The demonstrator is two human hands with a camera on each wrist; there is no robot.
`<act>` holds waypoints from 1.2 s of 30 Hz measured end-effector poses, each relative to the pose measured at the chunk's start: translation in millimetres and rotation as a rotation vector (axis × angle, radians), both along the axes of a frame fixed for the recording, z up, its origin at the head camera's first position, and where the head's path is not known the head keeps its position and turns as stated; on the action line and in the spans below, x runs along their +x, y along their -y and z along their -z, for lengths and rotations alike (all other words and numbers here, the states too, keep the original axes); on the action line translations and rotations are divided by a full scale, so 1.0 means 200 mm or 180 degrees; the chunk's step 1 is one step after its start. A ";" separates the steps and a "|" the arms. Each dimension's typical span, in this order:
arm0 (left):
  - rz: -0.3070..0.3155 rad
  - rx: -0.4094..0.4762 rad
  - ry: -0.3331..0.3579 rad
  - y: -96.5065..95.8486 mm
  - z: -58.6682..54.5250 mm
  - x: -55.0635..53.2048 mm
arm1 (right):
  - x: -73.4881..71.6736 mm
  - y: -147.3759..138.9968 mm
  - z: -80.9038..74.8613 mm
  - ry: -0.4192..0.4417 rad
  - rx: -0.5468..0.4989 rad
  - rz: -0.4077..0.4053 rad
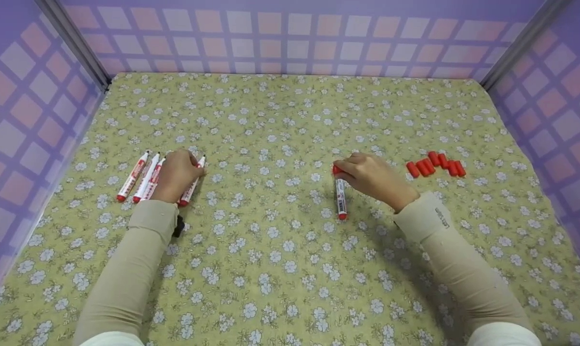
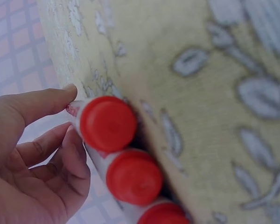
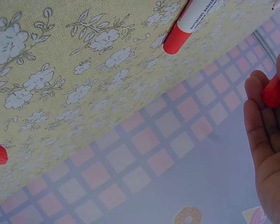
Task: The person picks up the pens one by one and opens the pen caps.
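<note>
Several white markers with red ends and dark bare tips lie at the left, among them a marker (image 1: 137, 173). My left hand (image 1: 175, 173) is over this group, its thumb and fingertips pinching the barrel of the rightmost marker (image 1: 189, 191). In the left wrist view, red marker ends (image 2: 108, 123) face the camera beside the left hand (image 2: 42, 144). Toward the middle right, my right hand (image 1: 369, 175) pinches a red cap (image 1: 337, 169) at the far end of another marker (image 1: 340, 194). The right wrist view shows the cap (image 3: 272, 93) between thumb and fingers.
A loose cluster of red caps (image 1: 428, 166) lies right of my right hand. In the right wrist view, a whiteboard marker (image 3: 196, 16) rests on the flowered cloth (image 1: 271, 240). Checkered panels (image 1: 290, 41) enclose the back and both sides.
</note>
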State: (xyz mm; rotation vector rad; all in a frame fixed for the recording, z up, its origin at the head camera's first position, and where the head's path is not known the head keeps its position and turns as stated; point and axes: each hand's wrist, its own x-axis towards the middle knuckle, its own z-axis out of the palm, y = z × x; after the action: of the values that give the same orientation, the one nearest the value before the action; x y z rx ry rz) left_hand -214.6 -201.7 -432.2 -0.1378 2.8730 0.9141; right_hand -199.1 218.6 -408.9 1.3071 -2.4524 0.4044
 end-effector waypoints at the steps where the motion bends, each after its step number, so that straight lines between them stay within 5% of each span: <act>1: -0.0002 0.0010 0.0017 0.00 0.00 0.00 | 0.00 0.00 0.00 -0.0006 0.0005 0.0003; 15: -0.0080 0.0131 0.0223 0.00 -0.03 0.01 | 0.01 0.00 -0.01 0.0029 0.0130 0.0087; 36: 0.0203 0.0492 -0.0131 -0.12 -0.06 0.01 | -0.01 -0.05 0.00 0.0012 0.0117 0.0376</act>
State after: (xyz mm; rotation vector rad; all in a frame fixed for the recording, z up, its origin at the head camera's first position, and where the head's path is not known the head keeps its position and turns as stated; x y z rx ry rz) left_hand -213.0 -178.7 -420.9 -0.0127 2.8114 1.1338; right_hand -201.8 228.6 -408.5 1.1692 -2.5359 0.3333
